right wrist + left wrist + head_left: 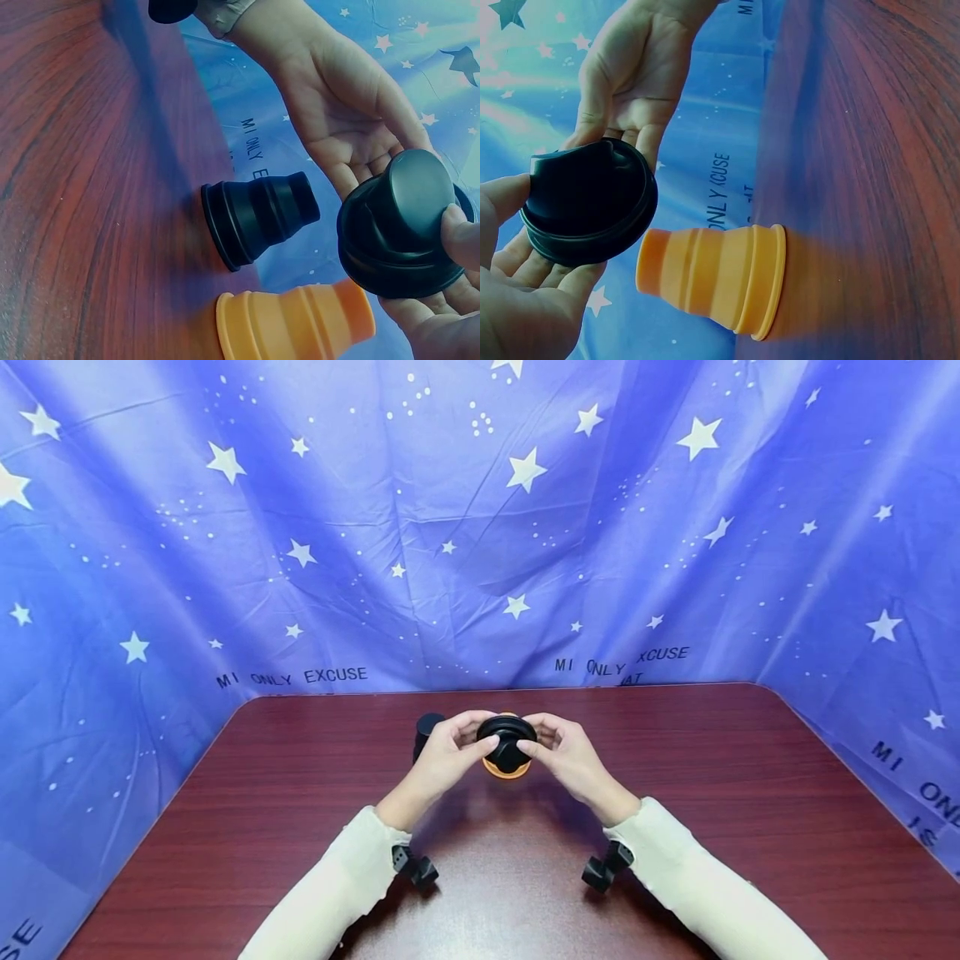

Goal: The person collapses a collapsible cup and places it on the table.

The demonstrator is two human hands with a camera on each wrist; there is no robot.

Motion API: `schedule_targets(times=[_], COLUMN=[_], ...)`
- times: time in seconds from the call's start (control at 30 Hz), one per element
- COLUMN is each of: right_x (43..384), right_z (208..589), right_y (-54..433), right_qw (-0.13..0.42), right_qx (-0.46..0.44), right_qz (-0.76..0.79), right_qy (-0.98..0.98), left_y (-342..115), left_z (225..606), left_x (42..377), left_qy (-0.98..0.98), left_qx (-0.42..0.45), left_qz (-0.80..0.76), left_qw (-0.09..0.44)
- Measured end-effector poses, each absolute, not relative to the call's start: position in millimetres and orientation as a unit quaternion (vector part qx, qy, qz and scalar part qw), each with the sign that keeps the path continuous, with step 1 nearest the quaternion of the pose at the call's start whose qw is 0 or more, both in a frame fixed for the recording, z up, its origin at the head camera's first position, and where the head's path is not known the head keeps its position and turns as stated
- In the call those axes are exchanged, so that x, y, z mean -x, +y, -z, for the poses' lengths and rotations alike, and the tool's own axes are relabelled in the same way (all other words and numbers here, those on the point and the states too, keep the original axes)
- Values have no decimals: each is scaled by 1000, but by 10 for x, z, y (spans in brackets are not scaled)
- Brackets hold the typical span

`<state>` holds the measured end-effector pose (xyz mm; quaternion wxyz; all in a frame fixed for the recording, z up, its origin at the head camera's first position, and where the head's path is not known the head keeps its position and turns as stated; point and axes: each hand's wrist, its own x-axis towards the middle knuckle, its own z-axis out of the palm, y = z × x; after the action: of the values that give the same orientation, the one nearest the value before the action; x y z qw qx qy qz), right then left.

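A black cup lid (507, 743) with a raised spout part is held up between both hands, over the table. My left hand (448, 753) grips its left edge, thumb on the face and fingers behind the rim. On the opposite edge my right hand (567, 757) pinches it the same way. Under and behind the lid, an orange ribbed cup (718, 276) stands upside down on its wide rim, apart from the lid. A black ribbed cup (262, 215), also wide rim down, stands beside it, partly hidden by my left hand in the head view.
The dark red wooden table (300, 810) reaches back to a blue curtain (450, 510) with white stars. A black wrist camera mount (414, 867) sits under the left sleeve, another mount (607, 867) under the right.
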<state>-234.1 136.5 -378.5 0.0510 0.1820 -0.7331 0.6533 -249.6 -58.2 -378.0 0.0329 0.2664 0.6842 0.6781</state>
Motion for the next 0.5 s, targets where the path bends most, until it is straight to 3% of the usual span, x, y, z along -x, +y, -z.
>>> schedule_targets(times=[0.5], right_x=[2328], right_z=[3781], right_y=[1356], right_qw=[35], right_qx=[-178], right_qz=[-663], right_qy=[-726], left_y=[-591], left_z=[3845], left_x=[2519], left_qy=[689], left_qx=[-263], left_qz=[-675], left_qw=[-2])
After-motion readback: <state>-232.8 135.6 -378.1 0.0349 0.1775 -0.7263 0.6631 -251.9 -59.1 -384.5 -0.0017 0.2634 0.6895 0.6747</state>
